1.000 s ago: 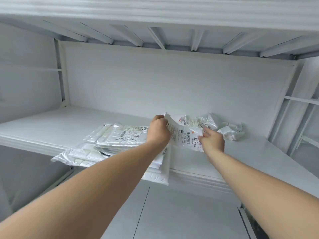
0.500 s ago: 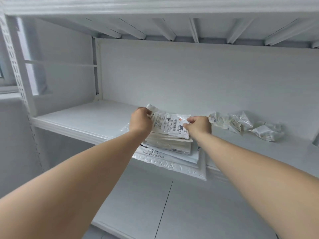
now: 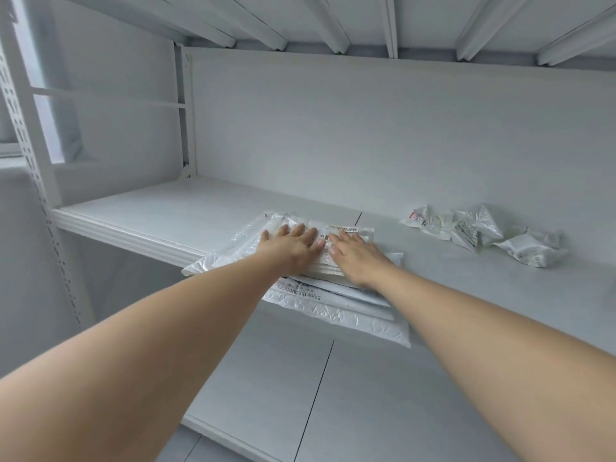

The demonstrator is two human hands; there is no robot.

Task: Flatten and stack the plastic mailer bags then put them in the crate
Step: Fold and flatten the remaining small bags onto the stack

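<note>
two flat, open hands, left hand [image 3: 292,245] and right hand [image 3: 357,255], press one mailer stack [image 3: 336,300]; three crumpled mailers [image 3: 480,233] beside.

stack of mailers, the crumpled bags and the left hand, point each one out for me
stack of mailers [image 3: 336,306], head view, printed front edge overhanging the shelf
crumpled bags [image 3: 480,230], head view, middle of the pile
left hand [image 3: 293,243], head view, back of the hand

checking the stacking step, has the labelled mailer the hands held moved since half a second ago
Yes. The labelled mailer has gone down from above the stack onto its top, with the left hand and right hand pressing it flat.
</note>
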